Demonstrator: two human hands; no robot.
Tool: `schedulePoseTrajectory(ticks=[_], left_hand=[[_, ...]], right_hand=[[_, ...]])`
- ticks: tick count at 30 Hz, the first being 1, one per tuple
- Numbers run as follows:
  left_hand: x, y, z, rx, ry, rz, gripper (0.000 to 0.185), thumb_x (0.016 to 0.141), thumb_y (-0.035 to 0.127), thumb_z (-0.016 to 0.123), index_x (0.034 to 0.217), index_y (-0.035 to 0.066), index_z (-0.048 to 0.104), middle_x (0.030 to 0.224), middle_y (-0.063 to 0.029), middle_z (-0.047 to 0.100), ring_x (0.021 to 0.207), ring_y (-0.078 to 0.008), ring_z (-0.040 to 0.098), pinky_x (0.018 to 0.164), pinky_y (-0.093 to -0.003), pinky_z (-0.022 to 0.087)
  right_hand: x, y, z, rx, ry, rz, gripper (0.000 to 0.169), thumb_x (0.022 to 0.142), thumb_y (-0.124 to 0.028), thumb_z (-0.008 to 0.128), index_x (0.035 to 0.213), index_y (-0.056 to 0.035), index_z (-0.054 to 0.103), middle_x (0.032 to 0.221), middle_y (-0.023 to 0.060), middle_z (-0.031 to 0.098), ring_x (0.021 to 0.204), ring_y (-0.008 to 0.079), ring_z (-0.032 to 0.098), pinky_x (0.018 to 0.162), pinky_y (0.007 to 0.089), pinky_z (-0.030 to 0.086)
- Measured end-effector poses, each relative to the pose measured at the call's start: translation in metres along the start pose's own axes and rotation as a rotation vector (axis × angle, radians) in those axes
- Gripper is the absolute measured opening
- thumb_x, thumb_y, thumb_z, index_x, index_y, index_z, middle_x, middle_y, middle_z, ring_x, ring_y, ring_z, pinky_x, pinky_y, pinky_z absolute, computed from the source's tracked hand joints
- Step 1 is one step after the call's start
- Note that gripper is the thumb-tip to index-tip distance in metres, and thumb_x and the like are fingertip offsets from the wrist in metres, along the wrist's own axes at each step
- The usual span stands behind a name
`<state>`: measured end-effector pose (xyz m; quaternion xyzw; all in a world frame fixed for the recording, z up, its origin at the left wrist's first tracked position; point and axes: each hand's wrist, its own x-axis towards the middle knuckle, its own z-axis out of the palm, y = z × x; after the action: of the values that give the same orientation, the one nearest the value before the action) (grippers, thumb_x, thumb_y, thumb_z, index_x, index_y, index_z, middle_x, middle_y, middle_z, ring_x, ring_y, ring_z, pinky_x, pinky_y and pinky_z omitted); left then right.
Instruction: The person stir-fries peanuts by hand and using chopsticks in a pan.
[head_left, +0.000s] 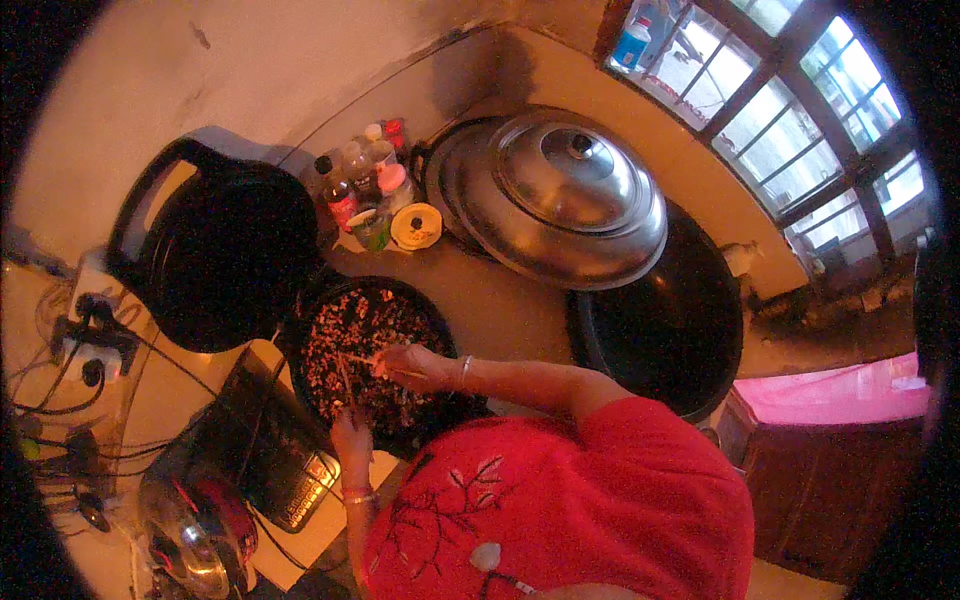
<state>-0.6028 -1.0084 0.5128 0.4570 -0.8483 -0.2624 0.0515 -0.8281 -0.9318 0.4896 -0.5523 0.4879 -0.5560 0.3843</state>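
Observation:
A round black electric pan (441, 315) lies before me, spread with small reddish-brown bits of chopped food (375, 307). Over its middle my right hand (416, 367) grips a thin light stick (356, 360), perhaps a chopstick. Something pinkish, too blurred to name, shows at the fingertips. My left hand (352, 435) is at the pan's near left edge, fingers pinched around another thin stick (346, 382) that reaches into the food. The far ends of both sticks come close together. Behind the pan, its black lid (225, 255) stands raised.
A big wok (660, 337) is on the right, partly covered by a domed metal lid (570, 195). Bottles and cups (364, 180) stand at the back. To the left are an induction cooker (277, 450), a glass-lidded pot (199, 540) and a power strip (90, 360) with loose cords.

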Motion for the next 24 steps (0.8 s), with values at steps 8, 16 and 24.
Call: schedulePoseTrajectory(ticks=[8, 16, 24], left_hand=[[-0.048, -0.013, -0.005, 0.052, 0.029, -0.011, 0.023, 0.093, 0.017, 0.050, 0.099, -0.002, 0.061, 0.067, -0.0214, 0.058, 0.059, -0.0350, 0.057, 0.054, -0.0437, 0.043], [-0.034, 0.001, 0.019, -0.096, -0.078, -0.028, 0.027, 0.094, 0.022, 0.048, 0.099, -0.002, 0.061, 0.071, -0.0206, 0.062, 0.062, -0.0391, 0.059, 0.056, -0.0469, 0.043], [-0.051, 0.012, 0.000, -1.073, -0.324, -0.383, 0.021, 0.095, 0.024, 0.051, 0.097, 0.005, 0.060, 0.060, -0.0041, 0.052, 0.052, -0.0154, 0.052, 0.049, -0.0308, 0.041]], right_hand=[[-0.034, -0.017, -0.046, -0.623, 0.047, -0.137, 0.018, 0.089, -0.009, 0.054, 0.105, -0.0026, 0.058, 0.117, 0.0208, 0.055, 0.100, 0.0393, 0.057, 0.081, 0.0425, 0.050], [-0.043, -0.021, 0.007, -0.426, -0.101, -0.240, 0.021, 0.090, -0.013, 0.052, 0.108, -0.0041, 0.058, 0.116, 0.0200, 0.054, 0.100, 0.0389, 0.057, 0.082, 0.0433, 0.049], [-0.046, -0.038, 0.024, -0.415, -0.255, -0.144, 0.018, 0.089, -0.012, 0.051, 0.104, -0.0040, 0.057, 0.109, 0.0183, 0.057, 0.098, 0.0372, 0.056, 0.082, 0.0432, 0.048]])
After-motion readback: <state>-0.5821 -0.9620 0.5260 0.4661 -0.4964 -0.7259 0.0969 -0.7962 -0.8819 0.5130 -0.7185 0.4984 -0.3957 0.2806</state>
